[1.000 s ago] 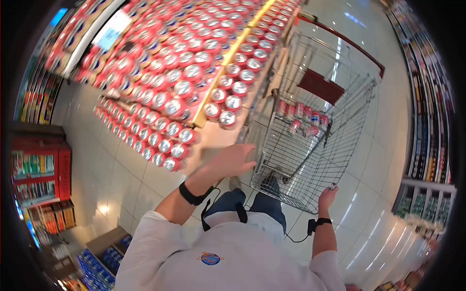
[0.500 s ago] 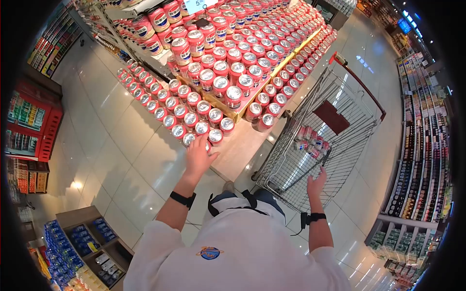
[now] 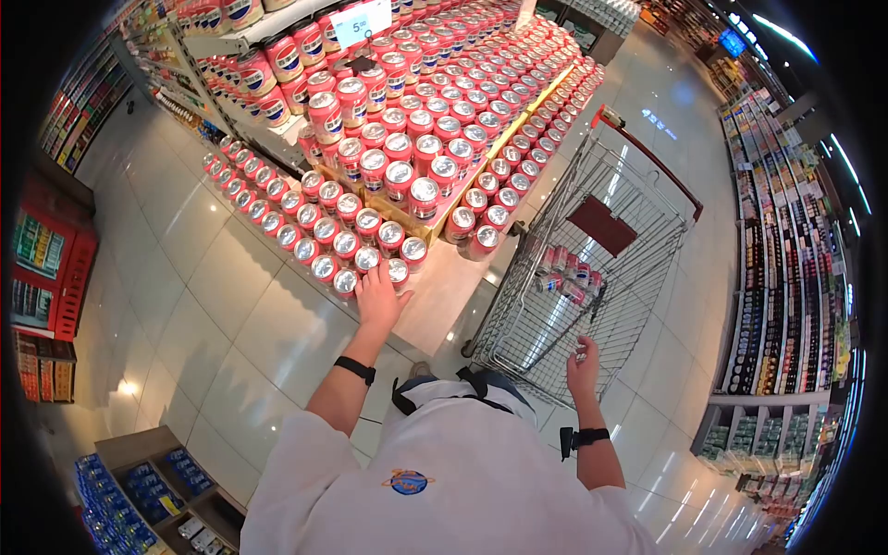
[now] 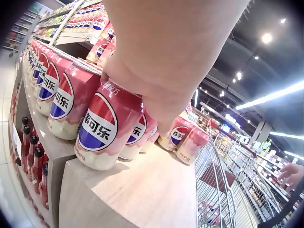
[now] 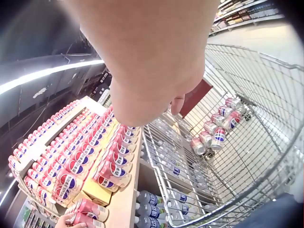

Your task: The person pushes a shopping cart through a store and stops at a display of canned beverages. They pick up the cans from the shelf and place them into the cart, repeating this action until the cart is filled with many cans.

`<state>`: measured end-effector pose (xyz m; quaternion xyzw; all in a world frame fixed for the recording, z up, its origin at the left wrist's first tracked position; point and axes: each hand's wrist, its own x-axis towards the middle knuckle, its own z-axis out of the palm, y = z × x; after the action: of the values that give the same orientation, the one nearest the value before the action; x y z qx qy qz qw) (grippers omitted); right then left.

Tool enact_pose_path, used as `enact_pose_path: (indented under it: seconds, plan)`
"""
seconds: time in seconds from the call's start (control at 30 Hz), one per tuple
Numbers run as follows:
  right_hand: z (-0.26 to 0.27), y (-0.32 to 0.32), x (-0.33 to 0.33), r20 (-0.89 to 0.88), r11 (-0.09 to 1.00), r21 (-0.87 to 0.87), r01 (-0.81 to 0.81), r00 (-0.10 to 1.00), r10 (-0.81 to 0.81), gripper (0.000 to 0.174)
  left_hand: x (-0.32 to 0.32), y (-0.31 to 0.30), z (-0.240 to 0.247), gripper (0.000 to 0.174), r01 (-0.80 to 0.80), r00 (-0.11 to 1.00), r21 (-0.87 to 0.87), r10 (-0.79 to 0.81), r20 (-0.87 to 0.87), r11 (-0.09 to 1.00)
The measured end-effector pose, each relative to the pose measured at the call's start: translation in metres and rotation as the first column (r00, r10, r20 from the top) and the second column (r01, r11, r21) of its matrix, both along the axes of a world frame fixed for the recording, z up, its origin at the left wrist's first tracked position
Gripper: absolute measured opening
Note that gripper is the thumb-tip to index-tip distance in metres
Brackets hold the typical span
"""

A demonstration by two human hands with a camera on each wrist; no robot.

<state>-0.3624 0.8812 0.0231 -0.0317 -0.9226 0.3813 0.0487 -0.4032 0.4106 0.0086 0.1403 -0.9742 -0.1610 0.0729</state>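
Note:
My left hand [image 3: 377,301] grips the top of a pink-and-cream Pepsi can [image 4: 111,126] at the front corner of the stack. In the left wrist view the can stands upright at the edge of the pale wooden ledge [image 4: 137,187], with the fingertips partly hidden behind it. Close by are more cans of the same kind [image 3: 345,243], lined up in rows. Over the near end of the shopping cart [image 3: 647,319], my right hand [image 3: 583,370] hangs with loosely bent fingers and holds nothing. Several similar cans [image 5: 218,137] lie inside the cart.
A tall tiered can display [image 3: 435,111] rises ahead, with a price sign [image 3: 363,22] on it. Bottles [image 5: 152,209] stand low under the ledge. Stocked shelves [image 3: 786,277] line the right side, a red cooler [image 3: 69,264] the left. A low bin of blue packs [image 3: 148,481] stands behind left.
My left hand has gone from in front of my body to the corner can. My right hand has left the cart's rim and risen over its near end. The view has turned.

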Motion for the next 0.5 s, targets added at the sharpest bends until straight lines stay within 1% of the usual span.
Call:
enact_pose_path:
  seconds: [0.13, 0.23, 0.3, 0.33, 0.4, 0.5]
  plan:
    - [-0.005, 0.009, 0.022, 0.002, 0.998, 0.007, 0.062, 0.998, -0.062, 0.047, -0.003, 0.000, -0.006, 0.092, 0.020, 1.000, -0.005, -0.020, 0.005, 1.000]
    - [-0.009, 0.009, 0.030, -0.008, 0.996, -0.017, 0.085, 0.996, -0.085, 0.046, -0.006, -0.002, -0.010, 0.094, 0.030, 0.999, -0.037, -0.031, -0.033, 0.999]
    - [-0.013, 0.007, 0.035, 0.017, 0.993, -0.045, 0.113, 0.993, -0.113, 0.044, -0.006, -0.001, -0.009, 0.094, 0.029, 0.999, -0.044, -0.028, 0.026, 0.999]
    - [-0.014, 0.007, 0.037, 0.016, 0.992, -0.047, 0.119, 0.993, -0.118, 0.044, -0.006, 0.001, -0.007, 0.094, 0.034, 0.999, -0.046, -0.033, 0.024, 0.998]
    - [-0.018, 0.006, 0.038, -0.006, 0.996, -0.018, 0.089, 0.996, -0.090, 0.043, -0.008, 0.003, -0.003, 0.093, -0.008, 0.986, -0.006, 0.009, 0.167, 1.000]
    - [-0.020, 0.005, 0.041, -0.036, 0.997, -0.028, 0.069, 0.997, -0.070, 0.041, -0.011, 0.002, -0.003, 0.092, 0.003, 0.983, 0.001, -0.004, 0.184, 1.000]
